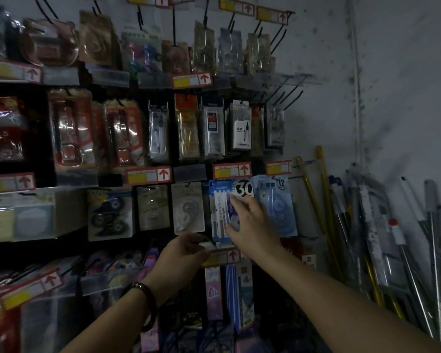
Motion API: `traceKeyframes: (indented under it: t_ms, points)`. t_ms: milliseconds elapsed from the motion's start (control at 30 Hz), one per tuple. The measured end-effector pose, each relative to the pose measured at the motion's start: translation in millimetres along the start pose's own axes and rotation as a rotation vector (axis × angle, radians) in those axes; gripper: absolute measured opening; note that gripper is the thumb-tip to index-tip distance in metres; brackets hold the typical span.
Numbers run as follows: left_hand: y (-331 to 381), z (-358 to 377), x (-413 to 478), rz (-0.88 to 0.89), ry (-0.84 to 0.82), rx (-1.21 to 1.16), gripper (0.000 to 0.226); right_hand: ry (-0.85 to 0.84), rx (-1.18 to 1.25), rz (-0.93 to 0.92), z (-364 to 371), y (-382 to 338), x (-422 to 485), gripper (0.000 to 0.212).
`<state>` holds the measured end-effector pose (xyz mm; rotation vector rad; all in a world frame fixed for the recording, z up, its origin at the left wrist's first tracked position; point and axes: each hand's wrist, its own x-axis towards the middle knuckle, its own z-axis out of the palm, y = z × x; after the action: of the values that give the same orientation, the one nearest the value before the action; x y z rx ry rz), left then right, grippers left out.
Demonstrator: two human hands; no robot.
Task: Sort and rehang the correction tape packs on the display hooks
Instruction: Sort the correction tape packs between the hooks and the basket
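Lower row of the display, dim light.

- Right hand: spread wide, fingers fairly straight, laid on the front of the blue-and-white pack marked "30". It is touching the pack, not wrapped round it, as far as the blur lets me judge.
- Left hand: curled narrow, pinching a small white piece just under that same pack. It may be the bottom edge of a pack or part of a label strip; I cannot tell.
- The "30" pack hangs below a red-and-yellow price label. Its hook is hidden behind the label.
- The pale blue pack marked "12" is just beside it on the right. Its top fans out, which suggests several packs stacked unevenly. The two groups overlap at their edges.
- To the left in the same row, a clear pack with a white tape and a fainter one hang singly and fairly straight.

Progress, my reading: packs are up on the hooks across this row, so most of the hanging looks done here. What is left is squaring the "30" pack, separating it from the "12" stack, and dealing with whatever the left hand holds. The rows below are too dark to judge.
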<state>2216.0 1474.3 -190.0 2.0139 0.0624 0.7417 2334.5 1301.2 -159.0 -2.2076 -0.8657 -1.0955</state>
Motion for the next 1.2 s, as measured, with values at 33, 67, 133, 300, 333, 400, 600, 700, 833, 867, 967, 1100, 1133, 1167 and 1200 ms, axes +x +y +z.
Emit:
traceKeyframes:
  t_ms: [33,67,133,300,333,400,600,700,833,867,967,1100,1133,1167,1200]
  points:
    - [-1,-1,0,-0.009,-0.01,0.007,0.033,-0.003,-0.01,0.002,0,0,2,0.082]
    - [-1,-3,0,-0.012,-0.015,0.015,0.034,-0.006,-0.015,0.006,0,-1,5,0.082]
    - [-1,-6,-2,-0.009,-0.016,0.034,0.034,-0.019,-0.017,0.013,0,-2,7,0.081]
    - [-2,-3,-10,0.011,-0.021,0.071,0.03,-0.086,-0.009,0.022,2,-2,10,0.079]
    - [-2,-2,-12,0.013,-0.029,0.075,0.03,-0.088,0.006,0.034,3,-2,11,0.08]
    - [-1,-2,-16,0.016,-0.048,0.103,0.029,-0.099,-0.004,0.038,5,-3,12,0.082]
    - [-13,-10,-43,0.061,-0.088,0.252,0.022,-0.141,-0.055,0.076,15,-11,12,0.063]
    - [-31,-18,-71,0.039,-0.147,0.256,0.016,-0.142,-0.064,0.101,15,-20,-2,0.05]
    - [-77,-29,-126,0.002,-0.215,0.299,0.006,-0.087,0.007,0.004,15,-38,-50,0.04]
    - [-93,-31,-142,-0.017,-0.226,0.341,0.004,-0.074,0.042,-0.025,17,-44,-67,0.035]
    - [-142,-36,-198,-0.103,-0.286,0.444,0.005,-0.081,0.201,-0.073,31,-65,-132,0.021]
    - [-208,-39,-283,-0.253,-0.402,0.551,0.015,-0.294,0.371,-0.017,68,-90,-243,0.015]
    - [-225,-39,-306,-0.297,-0.421,0.567,0.015,-0.398,0.383,0.004,81,-93,-274,0.014]
    - [-242,-38,-328,-0.34,-0.437,0.587,0.015,-0.523,0.387,0.026,93,-96,-307,0.014]
    - [-260,-37,-348,-0.385,-0.458,0.599,0.016,-0.649,0.378,0.045,105,-96,-339,0.014]
